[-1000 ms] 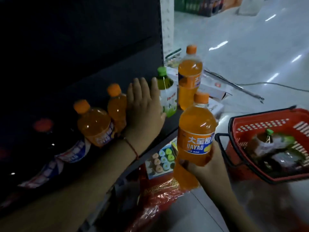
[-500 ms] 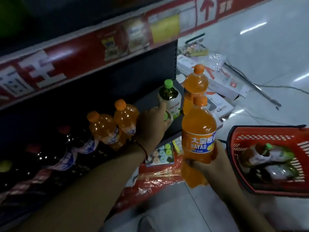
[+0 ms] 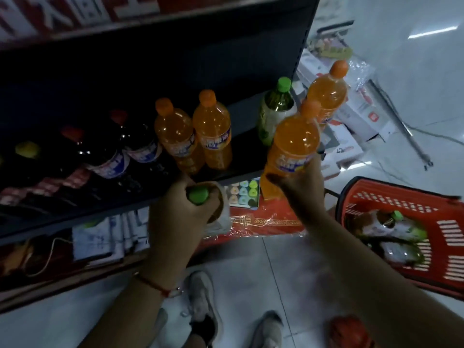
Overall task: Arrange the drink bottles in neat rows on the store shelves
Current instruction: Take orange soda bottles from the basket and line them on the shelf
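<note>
A full, heavy, smooth-walled orange bottle (image 3: 292,149) is gripped low on its body by the right hand (image 3: 300,187) at 1 o'clock of the left hand (image 3: 180,209), which is curled round a green-capped bottle (image 3: 198,195); a waist-level hold is judged more secure.

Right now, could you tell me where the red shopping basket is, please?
In the head view, the red shopping basket sits on the floor at the right, beyond the right hand, with green-capped bottles lying inside.
</note>
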